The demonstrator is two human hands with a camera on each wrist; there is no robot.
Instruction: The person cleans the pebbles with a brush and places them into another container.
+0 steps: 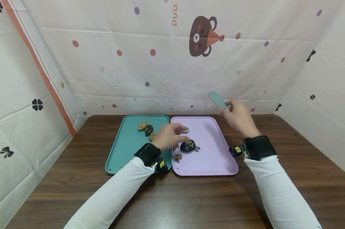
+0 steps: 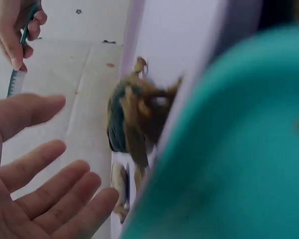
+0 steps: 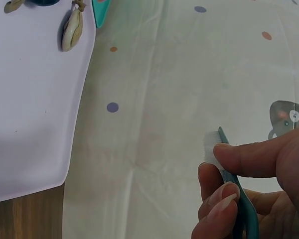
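Observation:
My right hand [image 1: 239,117] pinches a small teal brush [image 1: 217,99] by its handle, raised behind the lilac tray [image 1: 209,146]. Pale bristles [image 3: 212,144] show in the right wrist view. My left hand [image 1: 171,136] reaches across the lilac tray's left edge, fingers apart and nothing held. By its fingertips in the head view sits a dark shiny domed piece [image 1: 187,146] with brown on top. Small brown pieces [image 1: 177,157] lie round it; their kind is unclear. A pale shell-like piece [image 3: 72,31] lies beyond, partly hidden by the fingers in the head view.
A teal tray [image 1: 121,152] stands left of the lilac one, edges together. It holds a striped dark piece [image 1: 149,129] and tan pieces [image 1: 142,126]. The wooden table [image 1: 189,200] ends at a patterned sheet [image 1: 161,70] behind, with more sheeting at both sides.

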